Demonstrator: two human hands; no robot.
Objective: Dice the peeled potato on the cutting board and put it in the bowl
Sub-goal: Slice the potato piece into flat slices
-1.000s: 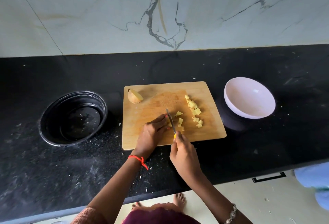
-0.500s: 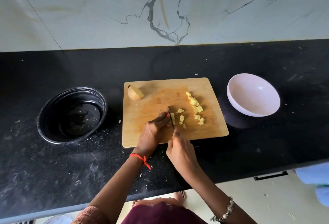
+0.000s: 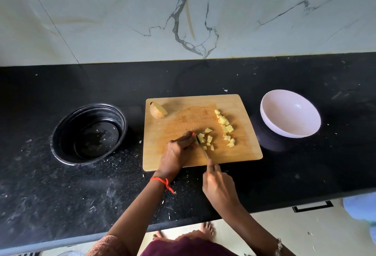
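Note:
A wooden cutting board [image 3: 175, 125] lies on the black counter. Yellow potato cubes [image 3: 224, 126] are strewn over its right half, with a few more [image 3: 207, 139] beside the blade. A potato chunk [image 3: 157, 110] sits at the board's far left corner. My left hand [image 3: 178, 152] curls over a potato piece that is mostly hidden under its fingers. My right hand [image 3: 218, 186] grips the handle of a small knife [image 3: 201, 147], whose blade runs along my left fingertips. The white bowl [image 3: 289, 119] stands right of the board with nothing in it.
A black round container [image 3: 67, 133] sits left of the board. Small white scraps dot the counter [image 3: 61, 194]. A marble wall rises behind. The counter's front edge runs below my wrists, with floor and bare feet beyond.
The knife has been pulled back toward me along the left fingertips. More cut pieces lie right of the blade. The view shifted slightly.

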